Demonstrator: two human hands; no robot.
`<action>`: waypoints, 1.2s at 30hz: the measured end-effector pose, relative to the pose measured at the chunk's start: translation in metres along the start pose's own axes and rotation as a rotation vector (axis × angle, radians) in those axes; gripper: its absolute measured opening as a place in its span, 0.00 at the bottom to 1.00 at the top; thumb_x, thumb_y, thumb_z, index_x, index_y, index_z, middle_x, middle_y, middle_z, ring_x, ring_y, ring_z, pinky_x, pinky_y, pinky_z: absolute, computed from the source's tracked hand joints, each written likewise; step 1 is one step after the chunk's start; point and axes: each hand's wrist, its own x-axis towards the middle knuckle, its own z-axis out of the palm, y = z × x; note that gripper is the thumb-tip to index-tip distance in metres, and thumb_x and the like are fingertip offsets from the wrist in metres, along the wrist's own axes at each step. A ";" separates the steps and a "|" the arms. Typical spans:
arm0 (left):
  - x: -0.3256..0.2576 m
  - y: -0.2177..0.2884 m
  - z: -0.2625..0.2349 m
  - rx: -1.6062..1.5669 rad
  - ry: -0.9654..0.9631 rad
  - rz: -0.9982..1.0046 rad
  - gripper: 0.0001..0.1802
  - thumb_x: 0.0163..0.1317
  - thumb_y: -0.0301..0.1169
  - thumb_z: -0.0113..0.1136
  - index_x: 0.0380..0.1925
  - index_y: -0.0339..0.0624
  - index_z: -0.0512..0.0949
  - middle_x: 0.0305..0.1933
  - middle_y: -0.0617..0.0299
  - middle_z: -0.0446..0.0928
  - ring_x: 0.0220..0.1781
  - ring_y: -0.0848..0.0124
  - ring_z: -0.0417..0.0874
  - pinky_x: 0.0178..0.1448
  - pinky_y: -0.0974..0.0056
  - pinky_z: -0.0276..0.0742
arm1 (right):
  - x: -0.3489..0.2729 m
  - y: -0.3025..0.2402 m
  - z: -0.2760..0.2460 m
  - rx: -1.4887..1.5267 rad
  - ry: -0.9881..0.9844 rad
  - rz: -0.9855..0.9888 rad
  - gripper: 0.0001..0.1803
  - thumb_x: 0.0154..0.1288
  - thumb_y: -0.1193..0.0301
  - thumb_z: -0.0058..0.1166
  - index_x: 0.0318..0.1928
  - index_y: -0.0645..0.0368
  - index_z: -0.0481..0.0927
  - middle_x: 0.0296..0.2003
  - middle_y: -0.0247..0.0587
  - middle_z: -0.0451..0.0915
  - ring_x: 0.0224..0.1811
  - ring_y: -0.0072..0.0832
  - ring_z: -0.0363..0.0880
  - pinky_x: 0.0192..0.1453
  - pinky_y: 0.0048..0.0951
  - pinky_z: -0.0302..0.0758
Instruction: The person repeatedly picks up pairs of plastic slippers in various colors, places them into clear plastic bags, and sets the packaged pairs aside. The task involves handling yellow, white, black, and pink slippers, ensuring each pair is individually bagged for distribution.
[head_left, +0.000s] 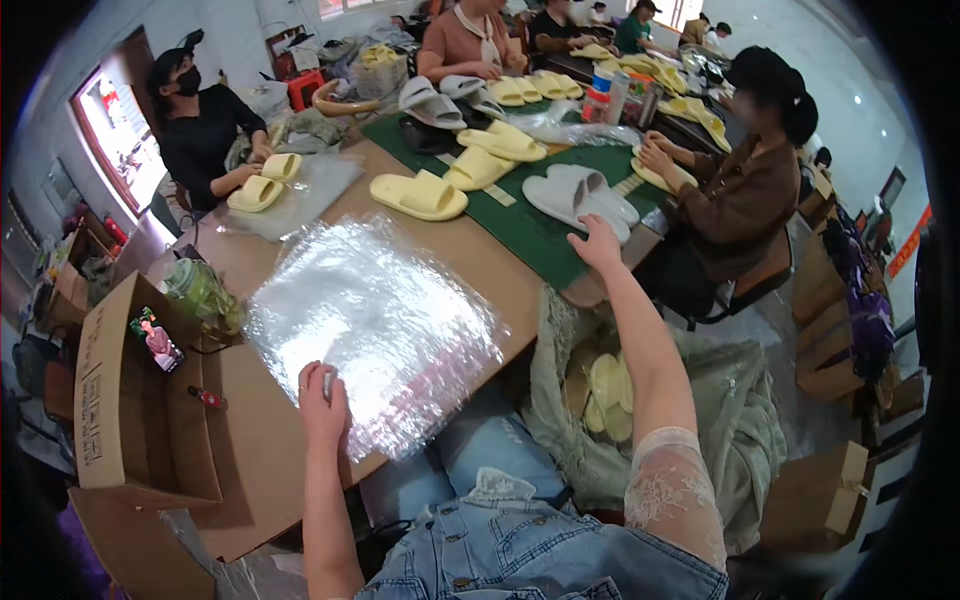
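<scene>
My left hand [322, 398] pinches the near edge of a stack of clear plastic bags [375, 320] lying flat on the brown table [260, 450]. My right hand [597, 243] is stretched far forward and rests on a pair of pale grey slide sandals [580, 195] on the green mat [545, 235]. Whether its fingers grip the sandal cannot be seen. A single yellow slide sandal [418, 195] lies just beyond the plastic bags.
Three people sit around the table handling yellow sandals [495, 150]. A cardboard box [125, 400] with a phone [157, 338] propped inside it stands at my left. A grey sack of yellow sandals [600, 395] sits by my right knee.
</scene>
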 end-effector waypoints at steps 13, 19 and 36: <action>0.001 0.001 0.000 0.020 0.040 0.012 0.12 0.61 0.30 0.61 0.45 0.41 0.81 0.59 0.50 0.75 0.57 0.49 0.79 0.60 0.51 0.75 | 0.004 -0.042 0.044 0.389 -0.059 -0.106 0.22 0.61 0.66 0.65 0.54 0.63 0.82 0.49 0.54 0.79 0.54 0.49 0.78 0.60 0.42 0.75; -0.001 0.001 -0.001 0.006 0.043 0.019 0.13 0.61 0.30 0.61 0.46 0.42 0.80 0.60 0.50 0.74 0.58 0.48 0.78 0.60 0.51 0.75 | -0.066 -0.134 -0.008 0.716 -0.093 -0.281 0.17 0.63 0.72 0.60 0.52 0.63 0.83 0.49 0.48 0.78 0.53 0.42 0.78 0.58 0.36 0.74; 0.000 0.003 -0.005 -0.006 0.030 0.032 0.12 0.60 0.29 0.61 0.44 0.40 0.81 0.58 0.48 0.75 0.56 0.48 0.79 0.60 0.50 0.75 | -0.060 -0.106 0.016 0.232 -0.031 -0.432 0.13 0.55 0.73 0.62 0.43 0.58 0.83 0.46 0.42 0.80 0.52 0.46 0.78 0.55 0.44 0.76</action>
